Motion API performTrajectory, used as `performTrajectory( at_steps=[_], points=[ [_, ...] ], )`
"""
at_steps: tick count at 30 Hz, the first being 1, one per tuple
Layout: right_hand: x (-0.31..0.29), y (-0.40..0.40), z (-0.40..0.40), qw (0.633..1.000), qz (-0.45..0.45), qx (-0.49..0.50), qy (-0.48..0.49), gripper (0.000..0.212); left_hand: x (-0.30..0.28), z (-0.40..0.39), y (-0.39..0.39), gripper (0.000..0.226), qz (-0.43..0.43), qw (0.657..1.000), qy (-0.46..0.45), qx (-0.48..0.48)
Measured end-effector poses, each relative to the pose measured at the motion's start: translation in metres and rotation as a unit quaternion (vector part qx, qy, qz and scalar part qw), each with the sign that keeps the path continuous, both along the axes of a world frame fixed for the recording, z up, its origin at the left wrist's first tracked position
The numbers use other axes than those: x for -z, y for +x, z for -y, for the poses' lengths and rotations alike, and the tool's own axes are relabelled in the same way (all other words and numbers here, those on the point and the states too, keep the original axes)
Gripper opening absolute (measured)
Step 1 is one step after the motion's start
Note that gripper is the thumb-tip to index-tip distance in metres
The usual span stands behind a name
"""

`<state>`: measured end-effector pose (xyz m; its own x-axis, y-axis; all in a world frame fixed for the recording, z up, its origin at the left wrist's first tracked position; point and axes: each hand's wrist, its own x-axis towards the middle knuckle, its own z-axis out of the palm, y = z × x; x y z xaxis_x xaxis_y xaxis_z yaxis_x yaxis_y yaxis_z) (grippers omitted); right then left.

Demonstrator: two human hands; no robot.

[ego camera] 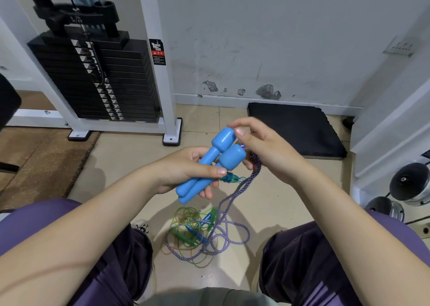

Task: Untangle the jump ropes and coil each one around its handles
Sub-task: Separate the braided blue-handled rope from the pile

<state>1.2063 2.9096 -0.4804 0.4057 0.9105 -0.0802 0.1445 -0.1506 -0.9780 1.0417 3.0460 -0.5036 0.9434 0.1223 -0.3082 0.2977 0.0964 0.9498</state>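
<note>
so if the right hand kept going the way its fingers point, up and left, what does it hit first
Almost at once, the fat end of the upper blue handle: the right hand already has its fingertips at it. Beyond that lies floor, then the weight stack, though depth is unclear.

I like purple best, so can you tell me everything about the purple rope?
The purple rope looks like a twisted cord in purple and white. Its top end comes out by the blue handles, which the left hand grips together. The right hand pinches it near there. It hangs down to the floor, where its loose loops lie mixed with the clear green rope.
</note>
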Motion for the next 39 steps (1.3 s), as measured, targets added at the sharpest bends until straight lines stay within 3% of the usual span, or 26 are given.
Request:
performTrajectory(
  at_steps=[2, 8, 11, 14, 17, 19, 22, 25, 28, 33, 36, 39],
  points=[
    [-0.001, -0.004, 0.0, 1.0, 0.011, -0.022, 0.004, 0.019, 0.003, 0.001, 0.0, 0.032, -0.014, 1.0, 0.006, 0.007],
    [-0.004, -0.007, -0.001, 0.998, 0.046, -0.04, 0.005, 0.019, 0.006, 0.002, 0.001, 0.019, -0.04, 0.998, 0.026, 0.036],
    [-0.004, -0.004, -0.002, 1.0, 0.013, -0.017, 0.015, 0.026, 0.003, 0.002, -0.001, 0.021, -0.049, 0.997, 0.031, 0.053],
    [-0.004, 0.005, -0.002, 1.0, -0.019, -0.008, -0.019, 0.044, 0.002, -0.004, 0.006, 0.02, 0.023, 0.992, -0.051, -0.11],
    [0.001, 0.013, 0.001, 0.995, 0.058, -0.001, -0.085, 0.035, 0.005, -0.023, 0.012, 0.026, 0.102, 0.922, -0.121, -0.354],
    [0.005, 0.014, 0.001, 0.994, 0.053, 0.001, -0.092, 0.026, 0.007, -0.028, 0.013, 0.027, 0.108, 0.898, -0.102, -0.415],
    [0.006, 0.003, -0.002, 0.998, -0.004, -0.021, -0.061, 0.018, 0.01, -0.012, 0.013, 0.021, 0.059, 0.949, -0.065, -0.302],
    [0.005, -0.011, -0.007, 0.999, 0.021, -0.018, -0.018, 0.019, 0.012, 0.01, 0.016, 0.028, 0.006, 0.984, -0.054, -0.169],
    [0.003, -0.019, -0.011, 0.999, 0.034, 0.019, 0.012, 0.02, 0.015, 0.015, 0.017, 0.02, -0.023, 0.988, -0.047, -0.147],
    [0.001, -0.019, -0.013, 0.993, -0.092, 0.055, 0.045, 0.021, 0.017, 0.016, 0.017, 0.019, 0.001, 0.993, -0.058, -0.107],
    [-0.001, -0.017, -0.014, 0.982, -0.145, 0.089, 0.079, 0.016, 0.014, 0.011, 0.019, 0.023, 0.031, 0.984, -0.085, -0.152],
    [0.008, -0.008, -0.014, 0.989, -0.123, 0.081, 0.03, 0.032, 0.009, 0.001, 0.019, 0.021, 0.058, 0.965, -0.14, -0.213]
  ],
)
